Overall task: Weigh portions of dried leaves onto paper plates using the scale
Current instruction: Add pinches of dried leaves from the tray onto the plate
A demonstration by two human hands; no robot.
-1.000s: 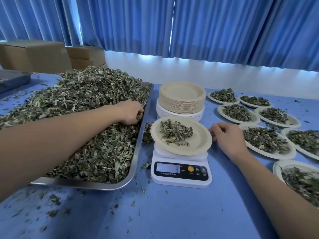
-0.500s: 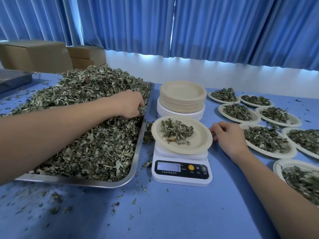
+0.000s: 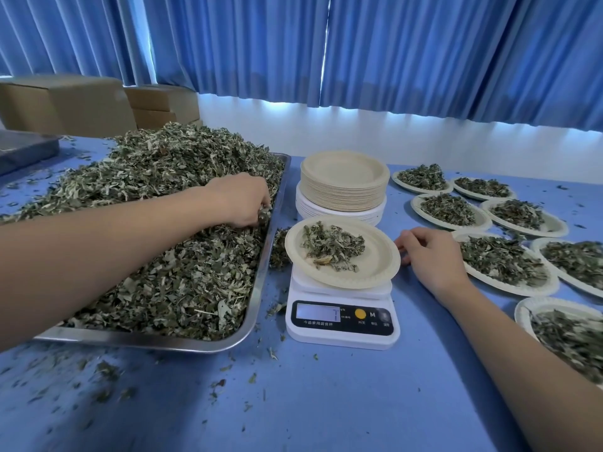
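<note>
At the table's [image 3: 326,402] right edge stood filled plates [image 3: 515,290]; the left hand [image 3: 239,199] pinched dried leaves [image 3: 163,256] between curled fingers for the part-filled plate [image 3: 378,272] on the scale [image 3: 339,337].

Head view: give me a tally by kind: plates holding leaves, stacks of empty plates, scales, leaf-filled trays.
Plates holding leaves: 8, one on the scale, seven on the table at right
Stacks of empty plates: 2, tan stack on white stack
Scales: 1
Leaf-filled trays: 1
Total: 12

Soft daylight through curtains [image 3: 424,53] (edges bowed, slightly blurred).
</note>
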